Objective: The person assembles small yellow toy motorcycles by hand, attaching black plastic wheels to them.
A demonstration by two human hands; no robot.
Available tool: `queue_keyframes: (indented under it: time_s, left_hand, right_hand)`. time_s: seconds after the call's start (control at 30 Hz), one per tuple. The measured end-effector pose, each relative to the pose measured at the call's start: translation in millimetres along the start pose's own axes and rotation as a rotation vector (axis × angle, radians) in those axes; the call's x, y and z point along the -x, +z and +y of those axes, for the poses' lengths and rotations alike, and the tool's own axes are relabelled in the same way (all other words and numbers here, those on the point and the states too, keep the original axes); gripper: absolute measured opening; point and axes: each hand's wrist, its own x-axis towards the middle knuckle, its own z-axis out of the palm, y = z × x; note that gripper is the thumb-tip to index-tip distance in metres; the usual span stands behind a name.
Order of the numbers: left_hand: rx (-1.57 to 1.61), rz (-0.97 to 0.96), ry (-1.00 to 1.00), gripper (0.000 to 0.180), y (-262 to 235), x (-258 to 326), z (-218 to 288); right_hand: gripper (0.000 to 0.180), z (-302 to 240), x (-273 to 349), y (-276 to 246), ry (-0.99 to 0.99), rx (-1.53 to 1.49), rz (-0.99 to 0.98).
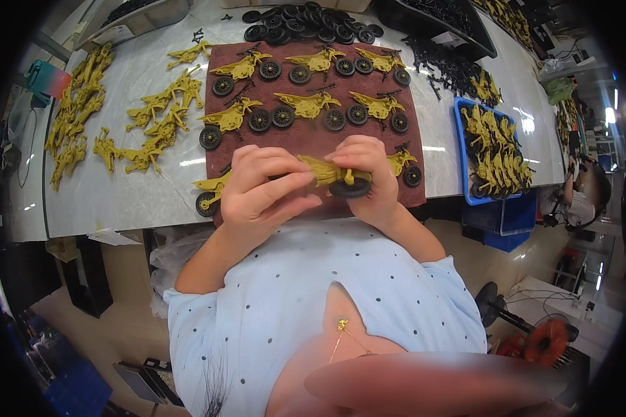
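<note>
Both hands grip one yellow toy frame above the brown mat's near edge (long axis left to right): left hand pinches its left end, right hand presses the black wheel on

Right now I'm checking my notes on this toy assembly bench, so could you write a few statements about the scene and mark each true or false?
1. Both hands, left hand and right hand, hold one yellow toy body. True.
2. A black wheel sits at the right hand. True.
3. The mat under the finished pieces is green. False: it is dark red-brown.
4. The blue tray is at the person's left. False: it is at the right, holding yellow toys.
5. Loose black wheels are piled beyond the mat. True.
</note>
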Motion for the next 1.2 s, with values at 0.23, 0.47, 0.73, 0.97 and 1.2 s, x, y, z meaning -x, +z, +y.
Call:
queue_keyframes:
  time_s: [0.23, 0.47, 0.73, 0.97, 1.2]
  left_hand:
    - [0.041, -0.035, -0.024, 0.041, 10.8, -2.2, -4.4]
    - [0.167, 0.06, -0.037, 0.043, 15.6, -1.1, -2.0]
    - [0.127, 0.021, 0.022, 0.038, 13.5, -6.9, 3.0]
    - [0.001, -0.033, 0.003, 0.041, 7.7, -17.1, 9.2]
    - [0.061, -0.002, -0.136, 0.044, 17.2, -11.0, 8.3]
  right_hand:
    - [0.045, -0.6, -1.0, -2.4, -0.127, 0.0, -0.031]
    - [0.041, -3.2, -0.4, 1.2, -0.07, -0.14, 0.034]
    - [0.049, -0.9, 6.7, 8.7, -0.043, -0.302, 0.043]
    - [0.043, 5.8, 9.0, 9.2, 0.116, -0.606, 0.051]
    - [0.052, 2.9, 4.0, 10.9, 0.373, -0.874, 0.084]
